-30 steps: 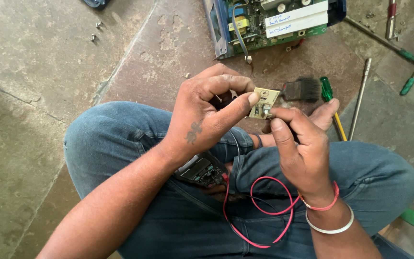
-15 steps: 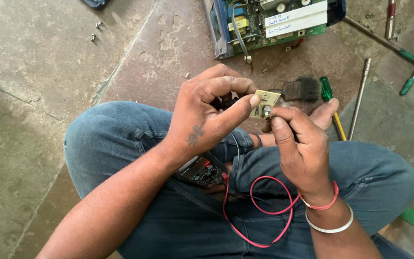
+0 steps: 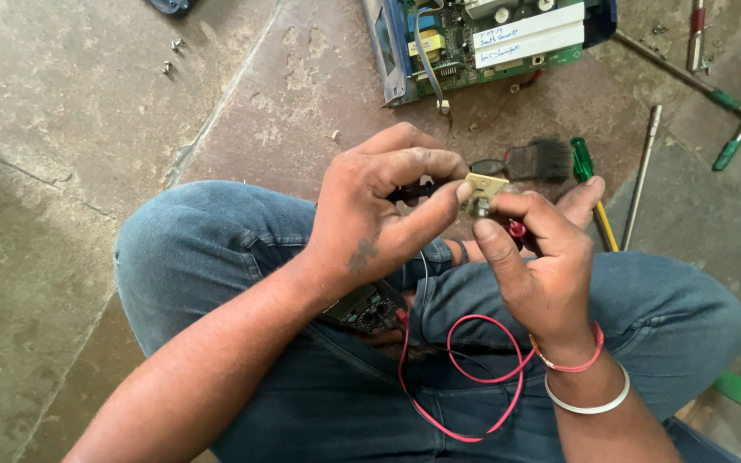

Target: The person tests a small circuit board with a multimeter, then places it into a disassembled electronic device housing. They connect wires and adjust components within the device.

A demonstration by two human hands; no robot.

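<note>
Head view: both hands' grip stays pinched on the small board (image 3: 484, 189), left hand (image 3: 379, 214), right hand (image 3: 533, 257), unmoved.

Your left side has bare stone floor (image 3: 53, 171) to reach across. Ahead, the open green circuit-board unit (image 3: 490, 39) blocks; the floor's right edge is crowded by long green-handled screwdrivers (image 3: 735, 129).

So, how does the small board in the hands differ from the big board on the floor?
The small beige board is pinched between the left hand and right hand; the large green board lies on the floor in a blue casing. The small one looks nearly bare; the large one is crowded with parts. Both are circuit boards.
</note>
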